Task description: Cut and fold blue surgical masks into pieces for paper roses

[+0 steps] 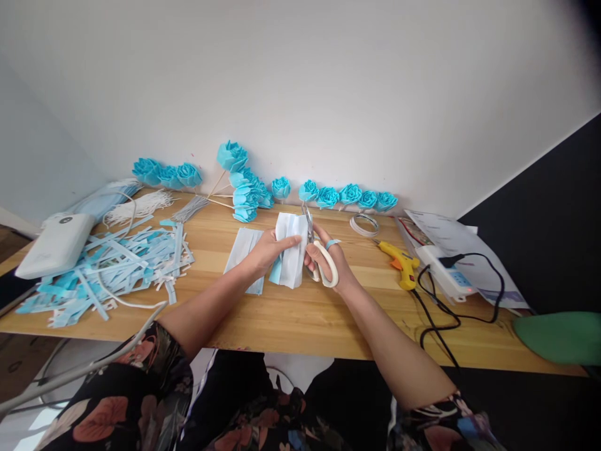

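My left hand [269, 252] is closed on a white and light-blue pleated face mask [292, 263], its thumb lying across the front. Scissors [331, 263] with cream handles are in my right hand [327, 249], fingers through the loops. Their metal blades point away from me along the mask's right edge. Whether the blades are open is too small to tell. Below and left of my left hand, another pleated mask piece [241, 245] lies flat on the wooden table [300, 326].
Blue strip cuttings [136, 260] heap at the left beside a white power bank [56, 245]. Blue fabric roses [246, 194] line the wall, with a tape roll [364, 224] nearby. At right are a yellow glue gun [401, 260], a power strip [446, 275], cords and papers [451, 235].
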Motion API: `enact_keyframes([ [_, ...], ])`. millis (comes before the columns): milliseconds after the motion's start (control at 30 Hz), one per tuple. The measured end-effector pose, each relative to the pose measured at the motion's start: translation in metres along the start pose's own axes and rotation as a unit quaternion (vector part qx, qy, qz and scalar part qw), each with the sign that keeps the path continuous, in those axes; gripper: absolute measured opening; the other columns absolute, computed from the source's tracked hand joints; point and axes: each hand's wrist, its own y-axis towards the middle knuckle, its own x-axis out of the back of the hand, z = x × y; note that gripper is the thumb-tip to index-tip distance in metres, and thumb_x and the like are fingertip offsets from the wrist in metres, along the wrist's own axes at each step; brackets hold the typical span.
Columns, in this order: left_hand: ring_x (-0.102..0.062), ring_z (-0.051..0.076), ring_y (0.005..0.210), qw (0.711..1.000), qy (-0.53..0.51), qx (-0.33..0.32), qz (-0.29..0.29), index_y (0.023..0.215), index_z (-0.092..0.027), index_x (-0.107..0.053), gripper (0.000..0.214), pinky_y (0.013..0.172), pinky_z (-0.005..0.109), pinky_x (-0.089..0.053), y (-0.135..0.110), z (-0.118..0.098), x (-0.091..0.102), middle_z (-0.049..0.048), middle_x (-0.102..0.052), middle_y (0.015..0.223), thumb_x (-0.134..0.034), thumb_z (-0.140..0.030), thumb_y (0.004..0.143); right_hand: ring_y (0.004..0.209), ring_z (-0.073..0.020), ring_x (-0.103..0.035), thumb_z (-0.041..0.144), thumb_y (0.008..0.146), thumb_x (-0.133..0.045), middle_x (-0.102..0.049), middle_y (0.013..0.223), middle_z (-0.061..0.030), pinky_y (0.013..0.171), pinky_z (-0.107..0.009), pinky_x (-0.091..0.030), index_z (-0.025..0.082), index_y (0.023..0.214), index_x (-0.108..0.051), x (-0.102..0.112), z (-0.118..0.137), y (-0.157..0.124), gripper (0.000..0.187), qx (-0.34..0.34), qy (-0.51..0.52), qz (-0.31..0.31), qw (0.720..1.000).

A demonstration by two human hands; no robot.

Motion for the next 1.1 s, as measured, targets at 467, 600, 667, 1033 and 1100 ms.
enact_keyframes([
  [467,-0.056,0.016,0.066,0.971,0.224,0.052,0.071,0.082,-0.013,-0.068,0.039,0.062,0.026,-0.042,0.002,-0.006,0.014,0.0018,-0.065,0.071,-0.076,-0.049,0.068,0.041,-0.0097,-0.038,0.076,0.071,-0.065,-0.047,0.051,0.0076,0.043,-0.024,-0.037,0.023,0.12,-0.057,0.031,0.009,0.014,0.073,0.046,0.156,-0.044,0.986],
  [600,-0.054,0.016,0.067,0.916,0.367,-0.006,0.161,0.079,-0.013,-0.068,0.047,0.059,0.025,-0.037,0.002,-0.015,0.019,0.0003,-0.063,0.071,-0.062,-0.06,0.079,0.043,-0.012,-0.039,0.084,0.069,-0.058,-0.047,0.052,0.0057,0.048,-0.028,-0.042,0.021,0.124,-0.06,0.039,0.016,0.014,0.084,0.057,0.171,-0.016,0.984],
  [667,-0.059,0.018,0.077,0.922,0.366,-0.065,0.108,0.088,-0.013,-0.07,0.049,0.066,0.026,-0.042,0.003,-0.016,0.018,0.0028,-0.068,0.083,-0.055,-0.06,0.084,0.048,-0.0146,-0.044,0.087,0.071,-0.049,-0.05,0.056,0.0027,0.052,-0.031,-0.045,0.02,0.126,-0.06,0.038,0.021,0.01,0.088,0.045,0.155,0.004,0.987],
  [1033,-0.065,0.019,0.1,0.926,0.332,-0.148,0.104,0.142,-0.021,-0.049,0.061,0.084,0.03,-0.049,0.011,-0.01,0.002,0.0122,-0.067,0.124,-0.063,-0.026,0.082,0.047,-0.0154,-0.041,0.097,0.062,-0.039,-0.048,0.053,0.0036,0.054,-0.035,-0.045,0.02,0.135,-0.057,0.04,0.026,0.0,0.107,-0.001,0.118,0.078,0.99],
  [1100,-0.066,0.016,0.086,0.905,0.378,-0.158,0.113,0.143,-0.023,-0.048,0.064,0.077,0.028,-0.048,0.014,-0.011,-0.007,0.01,-0.068,0.123,-0.061,-0.019,0.08,0.045,-0.0142,-0.039,0.097,0.06,-0.042,-0.047,0.052,0.0048,0.053,-0.034,-0.045,0.021,0.134,-0.056,0.041,0.025,-0.001,0.108,0.004,0.133,0.094,0.987],
])
